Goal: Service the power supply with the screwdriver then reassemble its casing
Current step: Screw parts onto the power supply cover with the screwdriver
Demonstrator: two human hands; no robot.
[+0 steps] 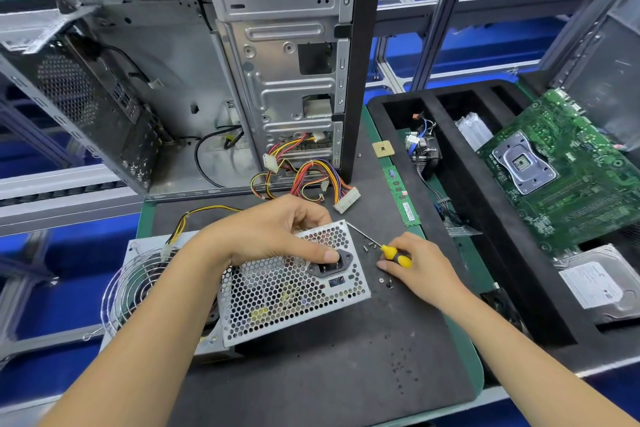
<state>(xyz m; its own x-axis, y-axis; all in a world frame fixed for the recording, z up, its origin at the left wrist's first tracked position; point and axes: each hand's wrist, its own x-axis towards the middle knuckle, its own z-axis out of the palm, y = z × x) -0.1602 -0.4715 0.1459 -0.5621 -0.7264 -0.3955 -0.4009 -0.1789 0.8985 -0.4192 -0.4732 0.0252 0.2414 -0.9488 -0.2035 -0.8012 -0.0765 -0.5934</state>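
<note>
Both forearms reach up from six o'clock onto the dark mat [346, 357]. At centre, the left hand [270, 232] clamps the power supply [291, 284] from above — thumb pressed beside the black mains socket [329, 265], fingers curled over the far edge — with its perforated face tilted toward the camera. A round wire fan guard [131, 288] shows at its nine o'clock side. At three o'clock of the unit, the right hand [415, 267] closes around the yellow-and-black screwdriver [391, 251], shaft pointing toward ten o'clock, tip near the casing's upper corner. Loose screws [386, 282] lie between the two. The open computer case [207, 80] stands at twelve o'clock; a green motherboard [571, 170] rests at two o'clock.
</note>
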